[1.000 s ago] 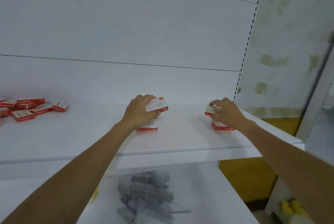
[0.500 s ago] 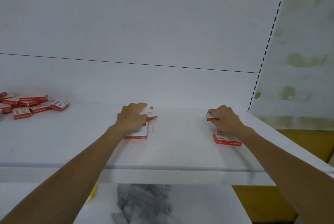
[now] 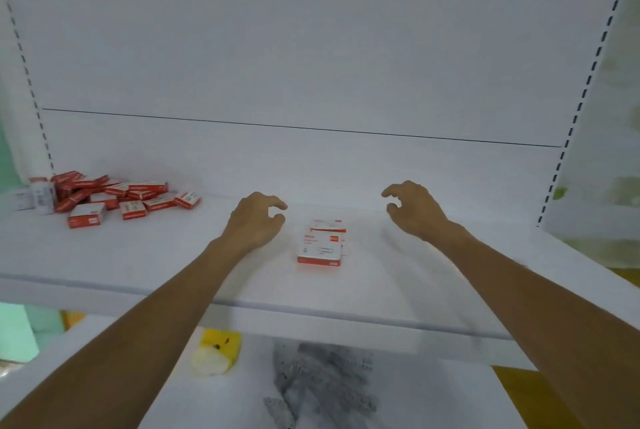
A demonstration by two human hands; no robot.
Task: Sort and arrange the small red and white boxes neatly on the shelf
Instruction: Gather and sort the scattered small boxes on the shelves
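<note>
Left grip (image 3: 258, 220): empty. The fingers are loosely curled, thumb and forefinger are parted, and nothing is held. It is placed over the middle of the shelf (image 3: 138, 265), just left of the small stack (image 3: 320, 248). Contact with the shelf surface cannot be told.

Right grip (image 3: 415, 208): empty. The fingers are loosely curled and spread, and nothing is held. It is placed right of the small stack, farther from it than the left grip and slightly nearer the rear edge.

Small stack: red and white boxes laid flat at the middle of the shelf, about halfway between front and rear edges, between the two grips and touched by neither. A white top face with a red front side is shown; a second box is seen offset toward the rear. The count of boxes cannot be told.

Loose pile (image 3: 117, 198): many red and white boxes, heaped near the rear left corner of the shelf at mixed angles, several overlapping, well apart from both grips.

White container (image 3: 41, 194): set at the left edge, against the loose pile; blurred.

Back panel (image 3: 311, 47): white, crossed by a thin dark seam and flanked by slotted uprights (image 3: 581, 92).

Lower shelf (image 3: 433, 394): seen beneath the front edge. A yellow and white item (image 3: 216, 352) and a grey blurred mass (image 3: 322, 383) are laid on it.
</note>
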